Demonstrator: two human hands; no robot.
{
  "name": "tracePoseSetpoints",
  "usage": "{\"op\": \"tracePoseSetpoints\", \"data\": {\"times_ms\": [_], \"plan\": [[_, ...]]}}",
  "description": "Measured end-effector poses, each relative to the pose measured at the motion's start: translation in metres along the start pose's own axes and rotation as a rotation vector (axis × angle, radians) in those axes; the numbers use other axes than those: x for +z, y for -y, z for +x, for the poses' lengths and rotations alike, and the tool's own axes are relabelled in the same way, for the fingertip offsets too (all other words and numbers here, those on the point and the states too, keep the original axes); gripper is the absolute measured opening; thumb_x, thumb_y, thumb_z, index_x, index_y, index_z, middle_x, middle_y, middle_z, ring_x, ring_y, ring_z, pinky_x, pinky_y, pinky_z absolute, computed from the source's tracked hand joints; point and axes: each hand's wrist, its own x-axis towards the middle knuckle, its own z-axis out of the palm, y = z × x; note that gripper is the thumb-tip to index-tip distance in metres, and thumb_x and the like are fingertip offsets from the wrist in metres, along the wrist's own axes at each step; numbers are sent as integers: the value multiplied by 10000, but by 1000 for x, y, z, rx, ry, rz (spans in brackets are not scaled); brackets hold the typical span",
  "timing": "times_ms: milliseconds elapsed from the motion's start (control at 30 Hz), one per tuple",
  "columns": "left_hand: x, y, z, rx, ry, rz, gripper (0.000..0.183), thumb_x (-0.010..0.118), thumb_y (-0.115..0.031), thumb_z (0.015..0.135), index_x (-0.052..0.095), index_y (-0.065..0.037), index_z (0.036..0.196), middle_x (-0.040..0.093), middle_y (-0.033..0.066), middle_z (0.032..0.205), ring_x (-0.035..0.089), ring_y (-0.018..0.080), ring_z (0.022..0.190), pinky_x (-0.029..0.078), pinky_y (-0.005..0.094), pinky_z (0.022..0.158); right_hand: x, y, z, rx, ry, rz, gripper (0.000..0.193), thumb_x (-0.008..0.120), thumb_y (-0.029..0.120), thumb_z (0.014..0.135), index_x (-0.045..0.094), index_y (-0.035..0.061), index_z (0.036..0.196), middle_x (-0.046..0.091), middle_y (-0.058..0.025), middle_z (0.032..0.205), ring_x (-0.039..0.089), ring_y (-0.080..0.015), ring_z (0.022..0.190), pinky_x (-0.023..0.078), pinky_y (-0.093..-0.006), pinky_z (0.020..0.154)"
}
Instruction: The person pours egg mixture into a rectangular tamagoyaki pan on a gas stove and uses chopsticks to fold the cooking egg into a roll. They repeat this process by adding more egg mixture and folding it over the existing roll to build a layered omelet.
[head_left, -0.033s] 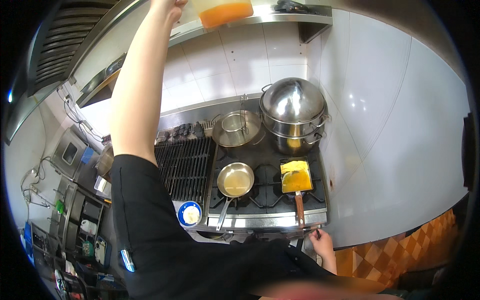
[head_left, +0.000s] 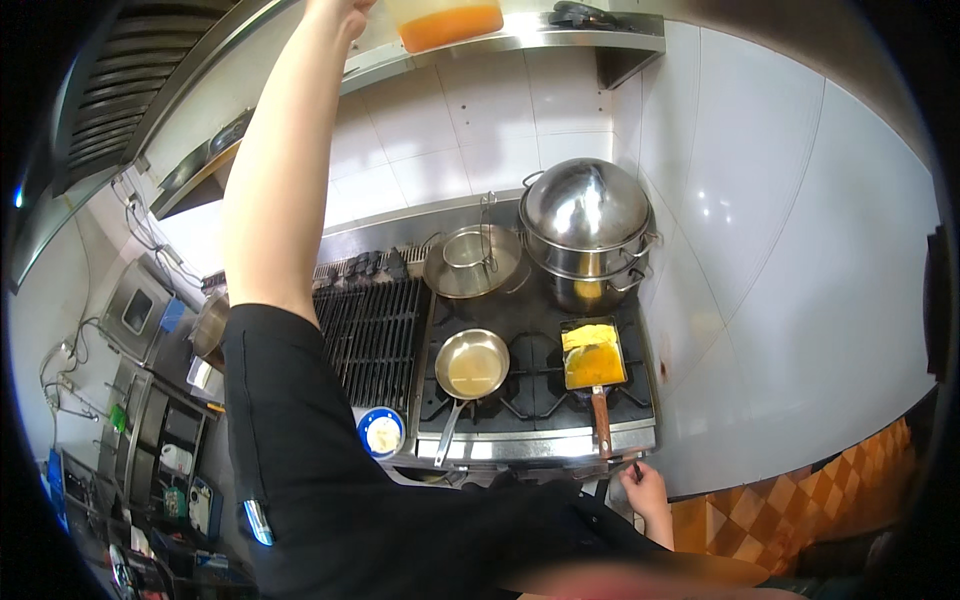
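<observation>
My left hand (head_left: 343,16) is raised to the top edge of the view, partly cut off, with its visible fingers curled. Just right of it, at the shelf, is a translucent container (head_left: 450,28) of orange liquid; contact between them cannot be made out. Low on the right, my right hand (head_left: 644,488) pinches a small dark stove knob (head_left: 637,470) at the stove front. Above that hand, a rectangular pan (head_left: 600,424) with a wooden handle sits on a burner. Inside it, folded yellow egg (head_left: 588,337) lies at the far end, with a thin orange-yellow layer nearer.
A round frying pan (head_left: 449,430) with pale liquid stands left of the egg pan. Behind are a wide pan (head_left: 440,275) with a strainer (head_left: 463,248) and a lidded steel pot (head_left: 585,200). A grill grate (head_left: 370,335) and blue-rimmed bowl (head_left: 365,430) lie left; a white wall (head_left: 780,200) bounds the right.
</observation>
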Motion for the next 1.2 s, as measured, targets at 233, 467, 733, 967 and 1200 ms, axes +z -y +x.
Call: {"op": "tracePoseSetpoints", "data": {"times_ms": [233,467,733,967,1200], "plan": [[15,84,73,105,-261,155,456,558,-429,937,690,-8,1049,675,143,933,582,251,806,472,416,695,20,24,-54,144,-184,-46,222,675,229,826,651,9,816,635,-150,667,633,-301,629,488,-401,618],[2,172,131,55,-353,382,624,543,-516,905,612,48,1161,616,250,1180,594,323,1092,458,446,923,39,5,-98,343,-312,-119,213,691,194,799,653,-14,821,633,-162,668,633,-305,631,495,-396,622],[1,170,104,340,-657,734,732,642,-618,806,578,9,1178,535,271,1246,478,375,1258,401,452,1049,72,-117,-160,471,-403,-145,271,685,231,813,662,-25,900,668,-229,807,665,-370,797,508,-441,736],[49,98,-237,-105,1261,483,362,628,-372,921,657,-52,1088,652,42,1050,607,163,968,471,305,924,57,-201,-171,676,-239,-10,365,668,317,828,675,-46,873,675,-258,799,691,-368,818,513,-469,733],[43,113,-554,-660,1872,643,616,515,-581,970,578,-29,1235,713,176,988,701,294,930,550,388,786,26,-335,-160,813,42,-66,278,702,246,784,729,-15,877,706,-183,774,694,-287,760,510,-420,708]]}}
